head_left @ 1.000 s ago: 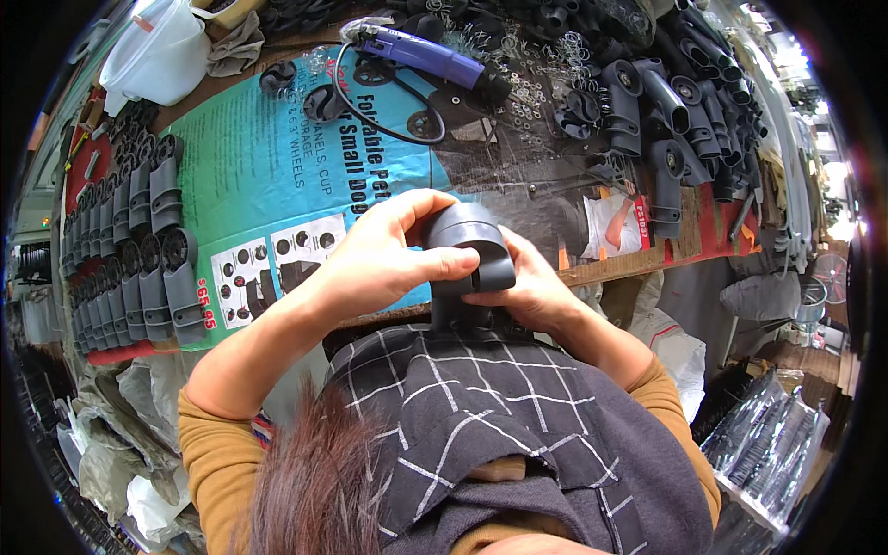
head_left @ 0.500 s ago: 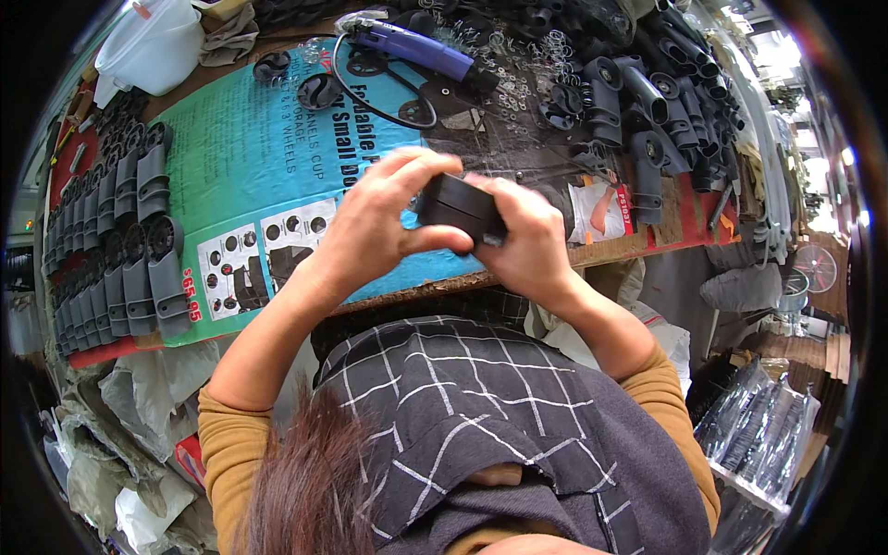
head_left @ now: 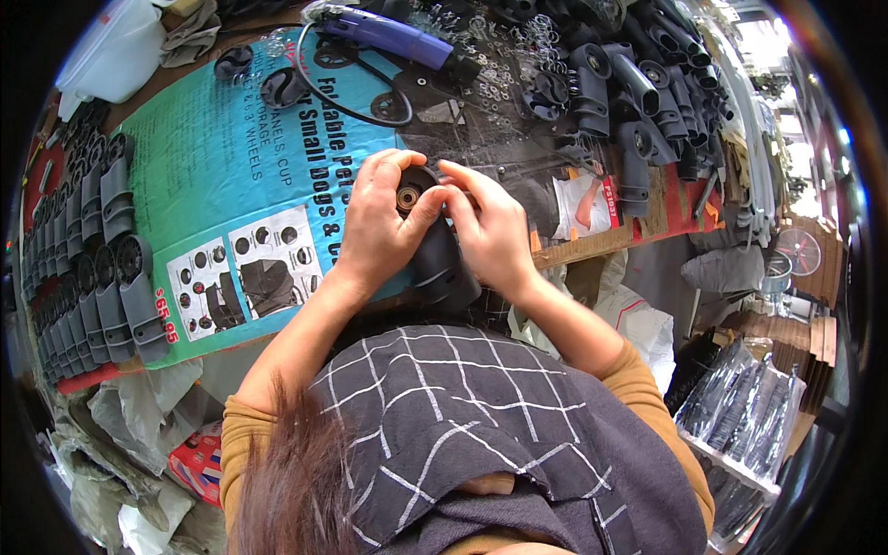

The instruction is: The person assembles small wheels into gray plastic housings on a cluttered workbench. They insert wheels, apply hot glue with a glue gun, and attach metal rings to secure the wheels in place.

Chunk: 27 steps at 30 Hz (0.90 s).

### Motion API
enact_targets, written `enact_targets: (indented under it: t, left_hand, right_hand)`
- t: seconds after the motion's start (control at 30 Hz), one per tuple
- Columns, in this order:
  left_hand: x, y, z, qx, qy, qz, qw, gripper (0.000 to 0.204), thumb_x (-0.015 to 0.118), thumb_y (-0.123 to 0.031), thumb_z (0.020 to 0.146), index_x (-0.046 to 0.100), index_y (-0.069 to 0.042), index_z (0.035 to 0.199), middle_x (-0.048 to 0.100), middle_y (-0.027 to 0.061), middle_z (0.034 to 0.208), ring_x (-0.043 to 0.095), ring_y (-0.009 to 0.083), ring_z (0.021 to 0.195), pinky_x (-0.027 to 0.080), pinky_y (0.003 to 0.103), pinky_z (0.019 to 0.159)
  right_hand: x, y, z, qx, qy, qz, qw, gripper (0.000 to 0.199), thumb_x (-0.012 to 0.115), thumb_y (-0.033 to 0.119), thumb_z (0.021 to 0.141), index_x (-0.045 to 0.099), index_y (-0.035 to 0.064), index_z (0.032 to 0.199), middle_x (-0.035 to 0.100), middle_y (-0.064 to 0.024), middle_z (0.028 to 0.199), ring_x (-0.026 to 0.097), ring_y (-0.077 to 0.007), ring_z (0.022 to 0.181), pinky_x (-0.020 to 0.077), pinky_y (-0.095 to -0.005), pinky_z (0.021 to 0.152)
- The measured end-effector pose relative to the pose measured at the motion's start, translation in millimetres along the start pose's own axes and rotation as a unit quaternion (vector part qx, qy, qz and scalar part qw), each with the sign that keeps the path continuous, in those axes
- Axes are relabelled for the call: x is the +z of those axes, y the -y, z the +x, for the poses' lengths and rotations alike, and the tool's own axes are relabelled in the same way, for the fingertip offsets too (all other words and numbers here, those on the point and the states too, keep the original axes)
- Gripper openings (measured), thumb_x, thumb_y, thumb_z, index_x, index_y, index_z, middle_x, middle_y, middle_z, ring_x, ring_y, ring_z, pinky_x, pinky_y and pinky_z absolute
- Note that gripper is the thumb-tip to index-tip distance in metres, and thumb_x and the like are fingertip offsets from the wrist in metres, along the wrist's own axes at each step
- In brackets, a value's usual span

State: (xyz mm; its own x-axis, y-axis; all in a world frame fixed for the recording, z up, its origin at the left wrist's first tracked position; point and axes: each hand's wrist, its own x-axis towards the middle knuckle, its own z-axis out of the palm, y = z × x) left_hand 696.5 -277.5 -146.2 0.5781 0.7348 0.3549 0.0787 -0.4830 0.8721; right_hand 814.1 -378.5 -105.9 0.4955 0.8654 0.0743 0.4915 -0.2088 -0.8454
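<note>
Near the front edge of the table, my left hand (head_left: 375,222) is closed around the round end of a dark grey plastic tubular fitting (head_left: 444,270). The fitting's tube points down toward my body. A brass-coloured coil or ring (head_left: 407,197) shows inside the round socket, beside my left thumb. My right hand (head_left: 492,231) is closed against the fitting's other side, its fingertips and thumb gathered at the socket rim. Whether those fingertips pinch a small part is hidden.
A printed cardboard sheet (head_left: 208,208) covers the tabletop. Rows of similar fittings (head_left: 139,296) stand left; more are heaped (head_left: 638,92) at right. Farther back lie a purple power screwdriver (head_left: 393,37) with a looped cable, scattered springs (head_left: 532,46), round black caps (head_left: 282,87) and a white bucket (head_left: 116,55).
The fitting has turned in my hands: its round socket now faces up and its tube points toward me. Both hands have shifted slightly left, and the right fingers have moved to the socket rim.
</note>
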Motion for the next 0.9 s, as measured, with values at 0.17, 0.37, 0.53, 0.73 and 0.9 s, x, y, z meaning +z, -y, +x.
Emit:
enact_targets:
  t: [0.17,0.37,0.53,0.73,0.9]
  left_hand:
    - [-5,-2,2,-0.012,0.035,0.013,0.999,0.048,0.078,-0.026,0.075,0.059,0.000,0.110,0.057,0.0199,0.113,0.054,0.0357,0.109,0.044,0.042,0.095]
    - [-9,-12,7,-0.069,0.077,-0.002,0.995,0.046,0.078,-0.017,0.069,0.059,-0.003,0.108,0.053,0.0167,0.117,0.053,0.0316,0.110,0.045,0.038,0.096]
    - [-6,-15,6,-0.090,0.062,-0.009,0.994,0.046,0.077,-0.016,0.066,0.060,-0.005,0.107,0.051,0.0162,0.118,0.054,0.0319,0.109,0.047,0.038,0.093]
    - [-4,-12,3,-0.079,0.040,-0.011,0.996,0.044,0.077,-0.011,0.064,0.062,-0.005,0.105,0.054,0.0139,0.115,0.053,0.0282,0.109,0.046,0.036,0.094]
    - [-4,-9,-1,-0.086,0.037,0.005,0.996,0.061,0.080,-0.020,0.066,0.049,-0.002,0.116,0.051,0.0197,0.121,0.053,0.0349,0.113,0.047,0.041,0.093]
  right_hand:
    - [1,-22,24,0.213,0.143,0.246,0.935,0.025,0.062,0.017,0.095,0.067,0.0001,0.113,0.066,0.0017,0.091,0.057,-0.0043,0.078,0.0456,-0.0208,0.067]
    - [-35,-41,55,0.015,0.011,0.008,1.000,0.013,0.065,0.013,0.091,0.069,0.0010,0.094,0.067,-0.0046,0.088,0.061,-0.0116,0.077,0.0491,-0.0273,0.067]
    - [-59,-91,95,-0.174,-0.135,-0.309,0.925,0.009,0.068,0.012,0.082,0.066,0.0028,0.082,0.063,-0.0112,0.081,0.061,-0.0297,0.083,0.0472,-0.0389,0.075]
    - [-54,-81,97,-0.098,-0.092,-0.335,0.933,0.008,0.069,0.010,0.081,0.065,0.0036,0.080,0.061,-0.0124,0.082,0.058,-0.0319,0.086,0.0462,-0.0406,0.080]
    - [-24,-7,46,-0.059,0.012,-0.044,0.997,0.009,0.072,0.011,0.078,0.067,0.0034,0.081,0.057,-0.0091,0.072,0.057,-0.0227,0.066,0.0467,-0.0336,0.062]
